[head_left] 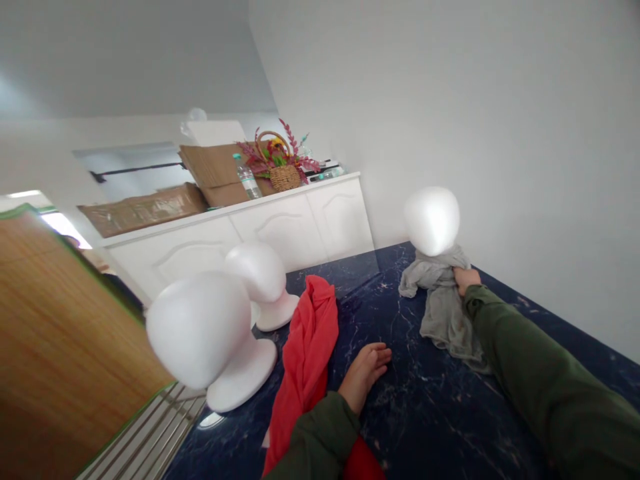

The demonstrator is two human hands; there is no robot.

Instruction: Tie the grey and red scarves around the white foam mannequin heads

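A grey scarf [443, 293] is wound about the neck of a white mannequin head [433, 220] at the right, its loose end trailing over the dark marbled table [400, 413]. My right hand [466, 279] reaches out to it and has its fingers closed on the cloth just below the head. Nearer to me, my left hand [365, 375] rests over the table with its fingers stretched out and nothing in them. Just left of that hand lies a long red scarf [310, 340], partly covered by my left sleeve.
Two more white mannequin heads [203, 330] stand at the table's left. Behind is a white cabinet [270, 230] bearing cardboard boxes [150, 205], a water bottle [247, 179] and a flower basket [285, 177]. A wooden panel [65, 333] and metal bars [145, 433] border the left side.
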